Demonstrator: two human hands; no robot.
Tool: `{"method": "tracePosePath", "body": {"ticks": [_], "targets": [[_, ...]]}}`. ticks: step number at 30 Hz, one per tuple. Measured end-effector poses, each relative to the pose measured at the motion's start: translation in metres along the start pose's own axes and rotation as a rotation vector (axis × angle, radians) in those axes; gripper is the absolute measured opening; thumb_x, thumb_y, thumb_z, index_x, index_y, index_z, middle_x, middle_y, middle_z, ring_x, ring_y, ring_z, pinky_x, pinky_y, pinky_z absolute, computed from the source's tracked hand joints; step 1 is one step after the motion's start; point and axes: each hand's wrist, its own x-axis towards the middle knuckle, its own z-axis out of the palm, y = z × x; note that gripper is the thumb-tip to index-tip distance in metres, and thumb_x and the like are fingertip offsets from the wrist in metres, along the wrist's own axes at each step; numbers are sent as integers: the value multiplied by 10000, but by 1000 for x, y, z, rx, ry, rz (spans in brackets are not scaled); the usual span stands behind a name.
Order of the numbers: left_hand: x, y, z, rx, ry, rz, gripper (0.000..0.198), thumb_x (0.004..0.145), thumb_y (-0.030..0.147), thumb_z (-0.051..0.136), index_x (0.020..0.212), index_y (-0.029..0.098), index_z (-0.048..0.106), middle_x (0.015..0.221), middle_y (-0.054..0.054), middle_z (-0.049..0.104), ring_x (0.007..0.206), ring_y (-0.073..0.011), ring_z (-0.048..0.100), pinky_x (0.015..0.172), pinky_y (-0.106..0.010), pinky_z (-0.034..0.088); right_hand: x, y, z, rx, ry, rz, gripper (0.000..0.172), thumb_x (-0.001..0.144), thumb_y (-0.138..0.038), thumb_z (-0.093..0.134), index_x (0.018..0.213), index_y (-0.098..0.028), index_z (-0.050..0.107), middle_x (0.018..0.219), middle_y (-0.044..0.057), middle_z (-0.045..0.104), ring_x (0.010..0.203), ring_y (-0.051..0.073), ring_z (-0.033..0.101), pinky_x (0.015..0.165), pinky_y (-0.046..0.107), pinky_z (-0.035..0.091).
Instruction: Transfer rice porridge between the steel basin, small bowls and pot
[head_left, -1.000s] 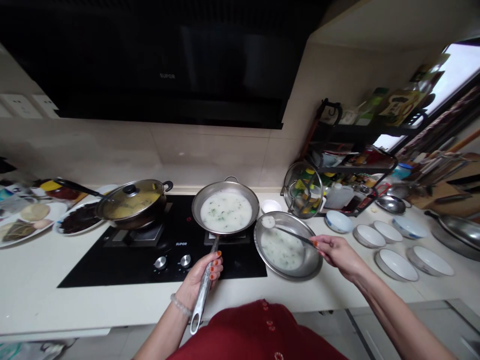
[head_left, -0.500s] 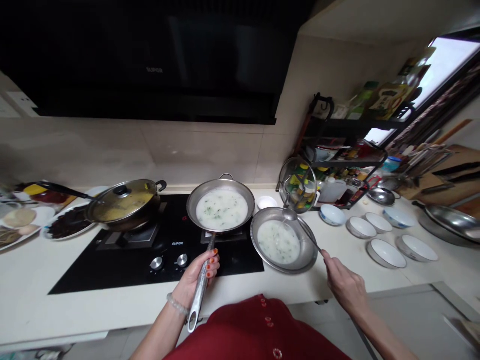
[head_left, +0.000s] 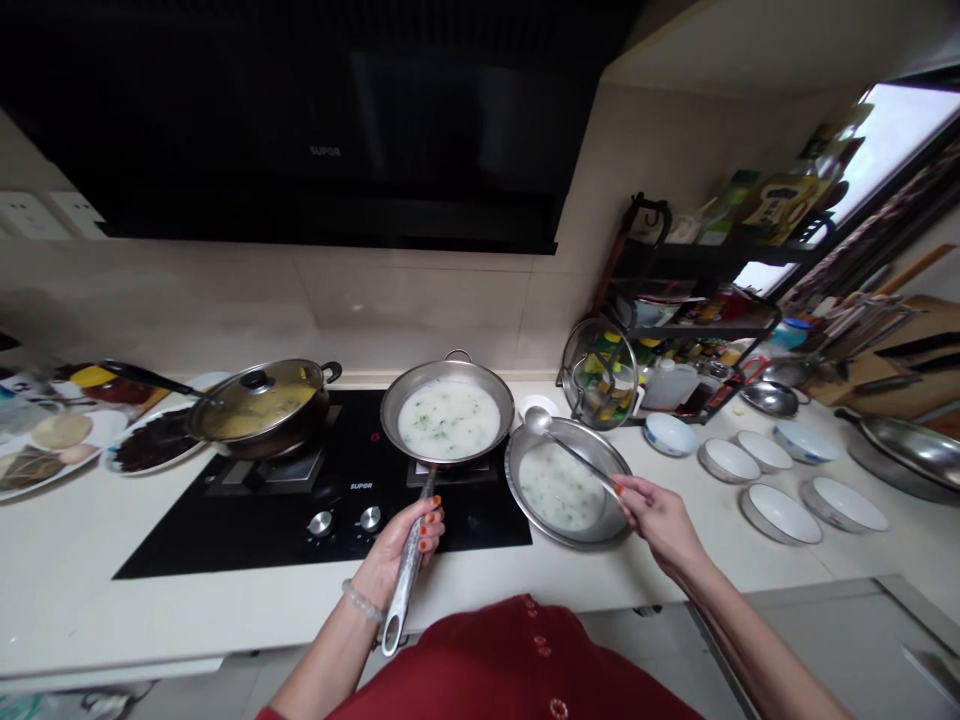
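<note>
My left hand [head_left: 412,535] is wrapped round the metal handle of a frying pan [head_left: 390,405], which sits over the right burner. White soup with green bits [head_left: 448,420] lies in the pan. To its right, a wide steel basin [head_left: 616,530] on the counter holds similar white soup [head_left: 559,488]. My right hand [head_left: 660,520] grips the end of a ladle [head_left: 577,458]. The ladle's bowl is above the basin's far left rim, close to the pan's right edge. A small white dish [head_left: 541,404] is partly hidden behind the ladle.
A lidded pan [head_left: 259,410] of yellow food occupies the left burner of the black hob [head_left: 277,545]. Several bowls [head_left: 780,512] stand on the right counter. A glass lid [head_left: 598,370] leans by the spice rack [head_left: 694,330]. The range hood [head_left: 322,200] hangs overhead.
My right hand has moved left and up, carrying the ladle's bowl out of the basin's inside toward the pan. My left hand keeps its hold on the pan handle. The view has shifted slightly.
</note>
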Motion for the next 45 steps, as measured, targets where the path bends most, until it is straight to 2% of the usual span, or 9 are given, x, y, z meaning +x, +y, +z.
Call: {"method": "tracePosePath", "body": {"ticks": [5, 8, 12, 18, 21, 23, 28, 38, 45], "targets": [[9, 0, -12, -35, -64, 9, 277, 948, 191, 402, 681, 140, 456, 502, 45, 388, 337, -21, 334, 313, -105, 274, 26, -43, 52, -384, -176, -328, 405, 803, -335, 453, 1051, -112, 682, 627, 43, 632, 601, 190, 583, 592, 296, 445], [13, 0, -17, -27, -95, -20, 246, 924, 200, 457, 682, 152, 444, 493, 56, 371, 337, -30, 345, 306, -111, 275, 42, -59, 87, -672, -219, -492, 357, 849, -225, 415, 1070, -146, 685, 911, 110, 718, 873, 227, 653, 795, 310, 454], [15, 0, -19, -24, -102, -7, 240, 927, 201, 442, 692, 150, 454, 496, 48, 395, 336, -33, 354, 311, -117, 289, 56, -66, 125, -953, -259, -479, 358, 900, -188, 386, 1145, -166, 646, 983, 154, 712, 951, 276, 654, 831, 346, 434], [23, -1, -26, -3, -137, -22, 275, 906, 218, 489, 644, 150, 438, 465, 56, 360, 323, -27, 338, 307, -114, 259, 68, -60, 156, -856, -321, -434, 280, 841, -122, 477, 1044, -149, 668, 941, 160, 704, 951, 274, 644, 818, 333, 421], [25, -2, -29, -13, -150, -2, 226, 868, 205, 555, 677, 150, 448, 488, 61, 371, 337, -26, 355, 316, -111, 266, 73, -59, 159, -731, -334, -407, 213, 807, -116, 504, 888, -159, 696, 877, 107, 705, 906, 223, 640, 774, 273, 423], [24, -2, -29, -32, -148, 11, 192, 856, 181, 569, 704, 148, 457, 503, 60, 385, 345, -27, 367, 321, -109, 276, 77, -59, 156, -638, -332, -356, 193, 777, -107, 498, 779, -148, 687, 748, 72, 684, 773, 190, 634, 686, 249, 428], [20, -2, -25, -46, -115, -11, 193, 880, 186, 529, 705, 148, 454, 507, 53, 397, 335, -29, 355, 308, -116, 275, 76, -62, 140, -417, -344, -208, 162, 724, -99, 477, 683, -124, 631, 490, -13, 522, 473, 108, 477, 492, 215, 358], [13, -2, -16, -54, -61, 12, 196, 917, 186, 460, 726, 143, 467, 511, 37, 427, 328, -35, 351, 302, -122, 286, 60, -73, 108, -169, -350, -73, 92, 632, -116, 517, 630, -138, 607, 465, -37, 486, 443, 77, 394, 449, 207, 282], [15, -1, -18, -15, -76, 7, 231, 909, 204, 484, 688, 148, 451, 488, 44, 405, 323, -32, 355, 303, -117, 274, 60, -78, 96, -146, -348, 15, 67, 629, -146, 557, 665, -146, 613, 436, -49, 475, 385, 58, 325, 394, 201, 189]]}}
